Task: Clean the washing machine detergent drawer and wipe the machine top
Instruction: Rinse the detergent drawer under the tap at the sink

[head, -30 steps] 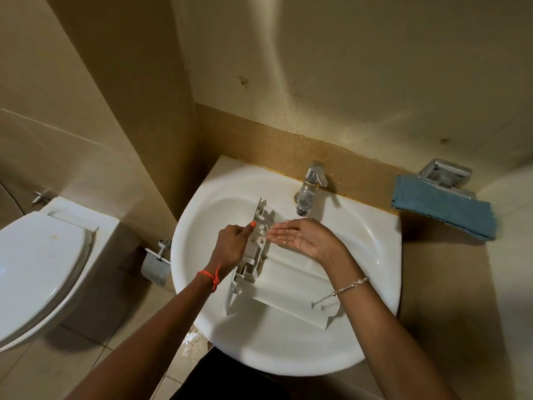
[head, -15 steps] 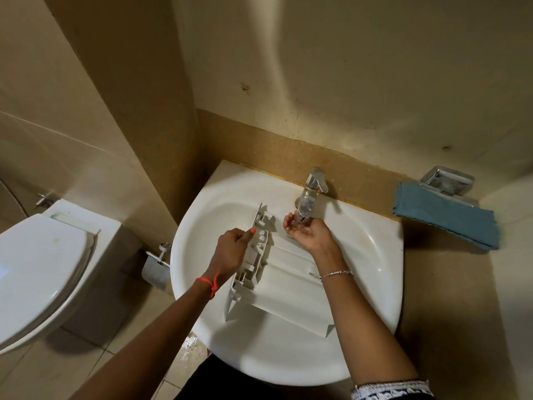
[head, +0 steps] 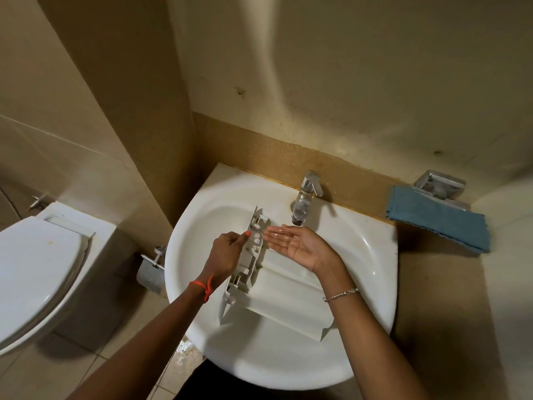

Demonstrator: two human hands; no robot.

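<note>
Detergent drawer (head: 277, 287), white plastic, lies slantwise in the basin of the white sink (head: 375, 255), its ribbed underside facing up, one end toward the sink's back edge under the tap (head: 307, 194) and the other toward the front rim. Left hand (head: 226, 255) grips the drawer's left side wall, fingers curled around it, an orange-painted thumbnail resting on the plastic and an orange thread tied at the wrist. Right hand (head: 297, 245) hovers palm up just under the tap's spout, fingers released and stretched out, a small pool of water shining in the palm; a thin bracelet sits on that wrist. Folded blue cloth (head: 438, 223) lies on the counter beside the sink's right edge. Toilet (head: 40, 272), lid shut, stands to the sink's left.
</note>
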